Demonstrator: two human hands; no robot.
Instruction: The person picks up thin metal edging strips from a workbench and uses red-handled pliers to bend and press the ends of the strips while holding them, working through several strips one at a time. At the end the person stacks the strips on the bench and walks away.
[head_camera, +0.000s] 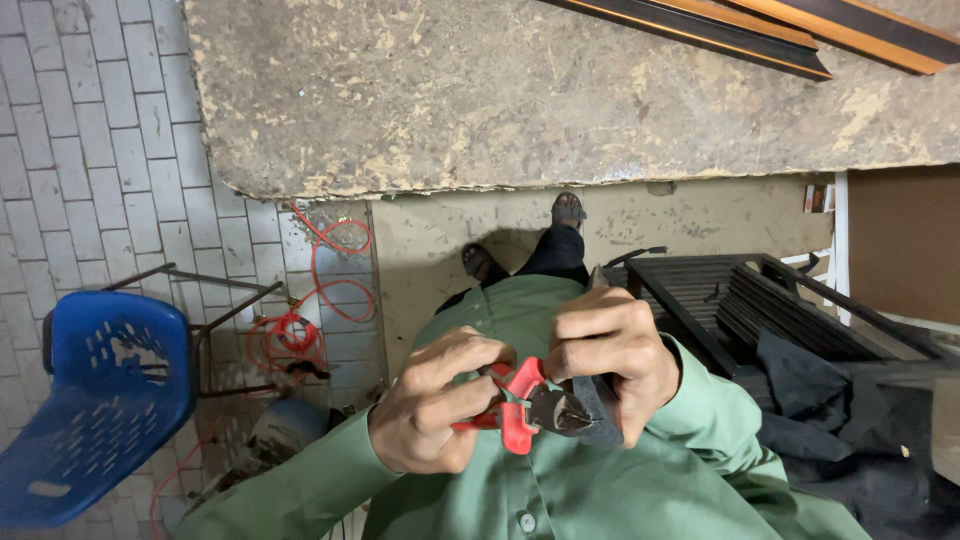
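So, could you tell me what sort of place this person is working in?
Probably a small workshop: a rough, worn workbench, red-handled pliers gripped in the left hand, and a red cable coiled on the paved floor beside a blue plastic chair.

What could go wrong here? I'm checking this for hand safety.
The cutter jaws sit right against the right hand that grips the dark strip, so a slip could nick a finger. The left hand squeezes the red handles close to the shirt, so the tool could jerk toward the body. The red hose loops on the floor, a likely trip hazard.
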